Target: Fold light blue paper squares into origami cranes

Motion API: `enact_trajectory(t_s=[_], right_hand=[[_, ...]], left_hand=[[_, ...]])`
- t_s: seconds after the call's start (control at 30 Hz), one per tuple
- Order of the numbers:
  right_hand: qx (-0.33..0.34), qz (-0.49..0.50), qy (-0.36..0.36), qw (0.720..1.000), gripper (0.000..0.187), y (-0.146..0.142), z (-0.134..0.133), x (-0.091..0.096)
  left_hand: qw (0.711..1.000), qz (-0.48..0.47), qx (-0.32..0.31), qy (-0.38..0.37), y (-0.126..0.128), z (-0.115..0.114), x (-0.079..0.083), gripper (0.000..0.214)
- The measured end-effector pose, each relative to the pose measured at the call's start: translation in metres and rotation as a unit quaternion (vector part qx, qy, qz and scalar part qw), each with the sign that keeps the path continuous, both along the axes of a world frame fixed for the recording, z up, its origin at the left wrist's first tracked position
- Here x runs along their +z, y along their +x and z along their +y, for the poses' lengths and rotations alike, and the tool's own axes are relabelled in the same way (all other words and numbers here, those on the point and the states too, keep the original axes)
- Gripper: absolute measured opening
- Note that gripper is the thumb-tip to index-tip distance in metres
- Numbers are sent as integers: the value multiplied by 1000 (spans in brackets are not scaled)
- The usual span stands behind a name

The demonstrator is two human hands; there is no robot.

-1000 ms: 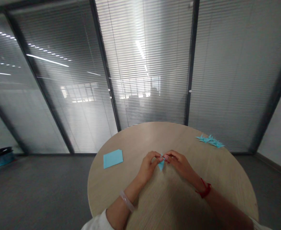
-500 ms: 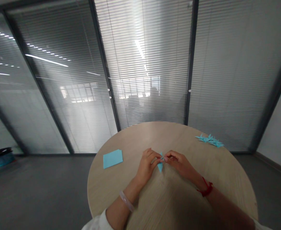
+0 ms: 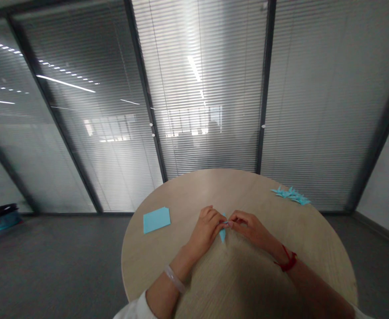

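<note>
Both hands are meeting near the middle of the round wooden table [image 3: 214, 190], low over its surface.

- Left hand [image 3: 207, 228] is coming in from the lower left, forearm slanting across the tabletop. Its fingers are curled tight, with thumb and forefinger tips closed on the upper edge of a small folded blue paper piece [image 3: 222, 233].
- Right hand [image 3: 249, 228] is mirroring it from the lower right, knuckles up and fingertips pinched onto the same upper edge. The two hands' tips are touching or very nearly so.
- The paper piece is hanging between the two pinches, its narrow point aimed down toward the person. I cannot tell whether that point is touching the wood. Gripping from both sides at once is likely what is steadying so small a piece.
- A clear bangle [image 3: 175, 279] is sitting on the left wrist and a red cord bracelet [image 3: 289, 261] on the right.
- A stack of flat blue paper squares [image 3: 156, 219] is lying to the left, within reach of the left hand.
- A cluster of folded blue paper shapes [image 3: 291, 195] is resting well apart at the far right edge, clear of the hands.
</note>
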State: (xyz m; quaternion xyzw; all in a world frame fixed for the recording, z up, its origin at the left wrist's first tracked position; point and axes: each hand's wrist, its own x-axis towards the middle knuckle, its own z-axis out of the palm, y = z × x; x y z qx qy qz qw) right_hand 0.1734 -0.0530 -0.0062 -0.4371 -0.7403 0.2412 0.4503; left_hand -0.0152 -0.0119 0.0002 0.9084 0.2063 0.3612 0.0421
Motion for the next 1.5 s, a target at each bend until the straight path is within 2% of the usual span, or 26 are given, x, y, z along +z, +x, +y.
enact_trajectory(t_s=[0.33, 0.47, 0.6, 0.77, 1.07, 1.5], right_hand=[[16, -31, 20, 999, 19, 1, -2, 0], [19, -20, 21, 999, 25, -1, -1, -2], [20, 7, -1, 1000, 19, -6, -4, -1], [-11, -1, 6, 1000, 23, -8, -3, -2], [-24, -41, 50, 998, 28, -4, 3, -10], [-50, -81, 81, 992, 25, -12, -5, -5]], left_hand=[[999, -11, -21, -40, 2, -1, -3, 21], [993, -50, -6, -106, 4, -3, -2, 21], [974, -110, 11, -196, 5, -3, -2, 19], [963, -120, 14, -242, 8, -1, -7, 19], [965, -101, 25, -239, 7, -3, -5, 24], [972, -84, 36, -215, 8, -6, -6, 23]])
